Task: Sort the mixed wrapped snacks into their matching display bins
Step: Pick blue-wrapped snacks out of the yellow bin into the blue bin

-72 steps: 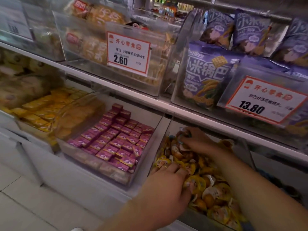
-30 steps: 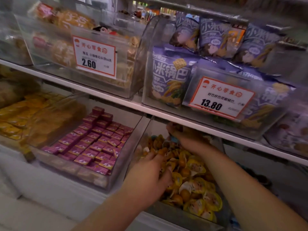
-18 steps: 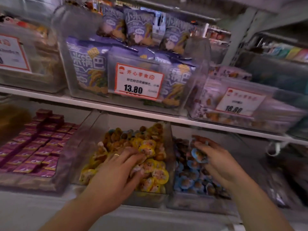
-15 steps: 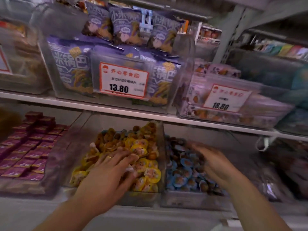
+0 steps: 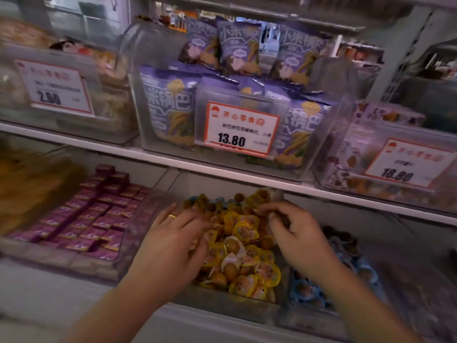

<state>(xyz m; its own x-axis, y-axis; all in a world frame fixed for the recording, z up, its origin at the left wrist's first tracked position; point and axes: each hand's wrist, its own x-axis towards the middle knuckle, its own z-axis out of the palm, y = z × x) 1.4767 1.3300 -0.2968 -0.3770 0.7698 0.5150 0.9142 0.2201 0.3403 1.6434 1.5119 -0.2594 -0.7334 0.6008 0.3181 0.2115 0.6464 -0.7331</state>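
Among the yellow snacks (image 5: 243, 246) in the middle bin (image 5: 222, 302), the right hand (image 5: 300, 240) curls its fingers as if picking, grasp unclear; the left hand (image 5: 170, 246) lies flat and relaxed. Better to lift strays singly toward the blue bin (image 5: 309, 318).

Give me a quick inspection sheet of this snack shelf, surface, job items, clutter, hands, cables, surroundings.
Surface: white shelf edge above the lower bins.
Job's things: yellow-wrapped snacks in the middle bin; blue-wrapped snacks in the bin to their right.
Clutter: nothing seen.
Hands: left hand flat on the yellow snacks; right hand, fingers curled, contents unclear.
Cables: nothing seen.
Surroundings: purple packets, purple bags, 13.80 price tag.
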